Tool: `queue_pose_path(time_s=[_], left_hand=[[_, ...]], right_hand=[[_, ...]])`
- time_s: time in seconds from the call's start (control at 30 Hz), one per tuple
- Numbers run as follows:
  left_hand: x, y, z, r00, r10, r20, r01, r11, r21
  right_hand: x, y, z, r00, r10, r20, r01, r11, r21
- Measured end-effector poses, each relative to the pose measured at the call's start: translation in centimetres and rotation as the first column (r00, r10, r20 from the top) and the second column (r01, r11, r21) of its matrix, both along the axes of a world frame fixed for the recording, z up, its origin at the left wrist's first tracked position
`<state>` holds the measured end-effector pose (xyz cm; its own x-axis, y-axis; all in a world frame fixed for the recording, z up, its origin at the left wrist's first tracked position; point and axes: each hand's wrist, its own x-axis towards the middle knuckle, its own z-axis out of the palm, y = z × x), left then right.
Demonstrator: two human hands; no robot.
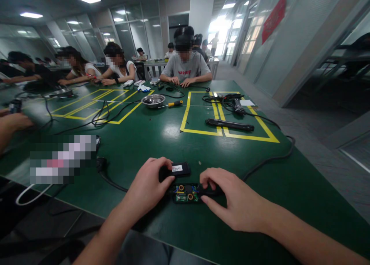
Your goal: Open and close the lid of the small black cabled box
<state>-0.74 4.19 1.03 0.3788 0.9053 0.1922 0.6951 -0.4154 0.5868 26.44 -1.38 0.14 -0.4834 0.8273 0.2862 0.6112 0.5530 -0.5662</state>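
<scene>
A small black case (pixel 186 200) lies uncovered near the table's front edge, showing a green circuit board (pixel 185 192) with copper coils and coloured wires. Just behind it is a black cover (pixel 185 170) bearing a white label. My left hand (pixel 152 180) has its thumb and fingers closed around the cover's left end. At the case's right end, my right hand (pixel 228 197) is curved with thumb and fingers apart, around the cable's end; whether it touches the case is unclear. Black cables run out from both sides of the case.
A metal bowl (pixel 153 100) and a yellow-black screwdriver (pixel 175 103) lie farther back. Yellow tape marks the green table (pixel 138 145); a black bar-shaped tool (pixel 229 124) sits on the right. A power strip is blurred at left. Another person (pixel 186 66) works opposite.
</scene>
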Motion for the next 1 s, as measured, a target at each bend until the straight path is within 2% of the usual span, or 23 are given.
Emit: queue_pose_path(time_s=[0.07,0.17,0.27,0.33,0.47,0.53,0.73,0.83,1.0], left_hand=[[-0.3,-0.4,0.0,1.0,-0.024,0.004,0.024,1.0,0.015],[-1.3,-1.9,0.3,0.995,-0.091,0.04,0.086,0.989,0.123],[-2.2,-3.5,0.2,0.958,-0.28,0.067,0.264,0.946,0.189],[-2.6,-4.1,-0.2,0.936,-0.348,0.054,0.332,0.924,0.19],[-2.9,-4.0,-1.3,0.936,-0.352,-0.002,0.341,0.905,0.253],[-2.9,-3.8,-1.4,0.932,-0.362,-0.033,0.357,0.892,0.278],[-3.0,-3.6,0.3,0.912,-0.388,-0.129,0.409,0.881,0.24],[-2.9,-3.5,0.7,0.916,-0.387,-0.104,0.401,0.884,0.238],[-3.1,-3.4,0.1,0.933,-0.36,-0.01,0.353,0.907,0.231]], right_hand=[[0.0,0.1,0.2,0.998,0.04,0.047,-0.041,0.999,0.02],[0.2,0.2,0.4,0.996,0.063,0.066,-0.064,0.998,0.01],[0.4,0.2,0.4,0.996,0.071,0.047,-0.07,0.997,-0.011],[0.4,0.2,0.4,0.996,0.082,0.035,-0.082,0.997,-0.013],[0.6,0.2,0.4,0.995,0.099,0.028,-0.1,0.995,0.015],[0.7,0.2,0.3,0.994,0.105,0.029,-0.106,0.994,0.038],[0.6,0.3,0.1,0.991,0.121,0.048,-0.126,0.987,0.104],[0.5,0.3,0.2,0.993,0.118,0.008,-0.118,0.985,0.122],[0.5,0.2,0.6,0.992,0.11,-0.061,-0.104,0.991,0.089]])
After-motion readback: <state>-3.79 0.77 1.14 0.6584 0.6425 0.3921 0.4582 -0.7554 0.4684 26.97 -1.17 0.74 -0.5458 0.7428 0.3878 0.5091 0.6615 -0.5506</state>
